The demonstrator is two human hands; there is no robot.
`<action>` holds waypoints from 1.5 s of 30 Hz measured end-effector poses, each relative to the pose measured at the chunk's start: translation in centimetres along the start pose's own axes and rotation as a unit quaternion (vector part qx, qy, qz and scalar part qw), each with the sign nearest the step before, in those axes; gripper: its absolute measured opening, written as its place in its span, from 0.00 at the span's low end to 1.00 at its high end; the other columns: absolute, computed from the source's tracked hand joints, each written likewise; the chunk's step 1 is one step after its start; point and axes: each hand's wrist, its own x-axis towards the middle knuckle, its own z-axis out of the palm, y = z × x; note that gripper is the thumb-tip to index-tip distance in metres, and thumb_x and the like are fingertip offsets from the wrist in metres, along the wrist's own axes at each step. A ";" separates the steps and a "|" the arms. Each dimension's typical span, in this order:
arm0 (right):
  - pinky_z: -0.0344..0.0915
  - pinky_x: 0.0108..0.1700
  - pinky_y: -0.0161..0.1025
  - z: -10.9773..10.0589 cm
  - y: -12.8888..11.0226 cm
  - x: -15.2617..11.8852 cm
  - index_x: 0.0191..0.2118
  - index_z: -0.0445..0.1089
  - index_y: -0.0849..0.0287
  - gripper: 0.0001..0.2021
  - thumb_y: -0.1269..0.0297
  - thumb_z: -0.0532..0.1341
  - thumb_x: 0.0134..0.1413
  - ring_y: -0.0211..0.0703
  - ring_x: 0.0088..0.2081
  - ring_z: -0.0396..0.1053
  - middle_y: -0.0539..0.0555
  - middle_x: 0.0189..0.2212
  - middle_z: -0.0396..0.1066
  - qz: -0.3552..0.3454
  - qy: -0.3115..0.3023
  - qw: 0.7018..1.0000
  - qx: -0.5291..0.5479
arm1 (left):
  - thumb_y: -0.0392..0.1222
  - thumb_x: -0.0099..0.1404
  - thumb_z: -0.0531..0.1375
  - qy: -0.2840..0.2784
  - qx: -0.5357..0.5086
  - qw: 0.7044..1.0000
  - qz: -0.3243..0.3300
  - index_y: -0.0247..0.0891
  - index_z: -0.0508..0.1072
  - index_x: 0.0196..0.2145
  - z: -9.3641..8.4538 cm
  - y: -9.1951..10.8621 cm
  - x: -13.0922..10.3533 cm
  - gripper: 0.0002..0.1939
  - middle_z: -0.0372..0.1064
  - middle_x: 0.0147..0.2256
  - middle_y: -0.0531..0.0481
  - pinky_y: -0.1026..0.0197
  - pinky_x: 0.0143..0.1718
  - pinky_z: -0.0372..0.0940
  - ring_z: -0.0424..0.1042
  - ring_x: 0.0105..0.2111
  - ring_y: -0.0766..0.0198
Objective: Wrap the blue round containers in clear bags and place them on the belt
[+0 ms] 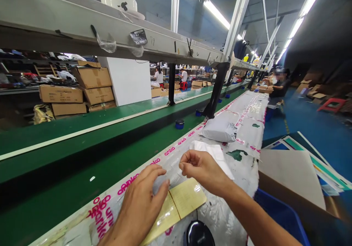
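Observation:
My left hand (144, 196) hovers with its fingers apart over the left part of yellow, glossy sheets (188, 198) on the covered table. To the right, my right hand (199, 169) is raised above the far edge of those sheets with thumb and fingers pinched together; anything between the fingertips is too small to make out. Beyond it lie a folded white cloth-like piece (217, 154) and a grey-white plastic package (219, 129). A round black glossy object (198, 235) sits at the bottom, near the yellow sheets.
Left of the table runs a green conveyor (126, 158) carrying small blue and black round items (179, 124). A black post (216, 91) supports the overhead shelf. At right are a carton with printed sheets (291, 172) and a blue bin (280, 213). A person (280, 86) works farther down.

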 end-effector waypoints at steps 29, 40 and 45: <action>0.62 0.24 0.32 2.1 3.4 -1.0 0.27 0.69 0.60 0.14 0.53 0.65 0.42 0.38 0.24 0.65 0.50 0.22 0.68 0.109 0.136 0.970 0.169 | 0.41 0.65 0.56 0.095 0.201 0.974 -0.051 0.47 0.57 0.59 1.4 1.0 -0.7 0.25 0.61 0.53 0.45 0.56 0.33 0.68 0.76 0.39 0.55; 0.61 0.23 0.31 2.4 3.7 -0.4 0.27 0.69 0.60 0.16 0.51 0.67 0.41 0.39 0.25 0.66 0.50 0.23 0.67 0.099 0.169 0.960 0.198 | 0.42 0.64 0.58 0.097 0.203 0.973 -0.046 0.46 0.60 0.58 1.7 0.8 -0.7 0.25 0.63 0.52 0.46 0.58 0.30 0.67 0.76 0.35 0.56; 0.61 0.22 0.31 2.4 3.8 -0.4 0.27 0.70 0.61 0.16 0.51 0.67 0.42 0.38 0.24 0.66 0.50 0.23 0.67 0.100 0.176 0.959 0.197 | 0.42 0.65 0.57 0.088 0.201 0.974 -0.044 0.47 0.59 0.59 1.7 0.8 -0.7 0.25 0.62 0.53 0.45 0.58 0.30 0.67 0.76 0.36 0.56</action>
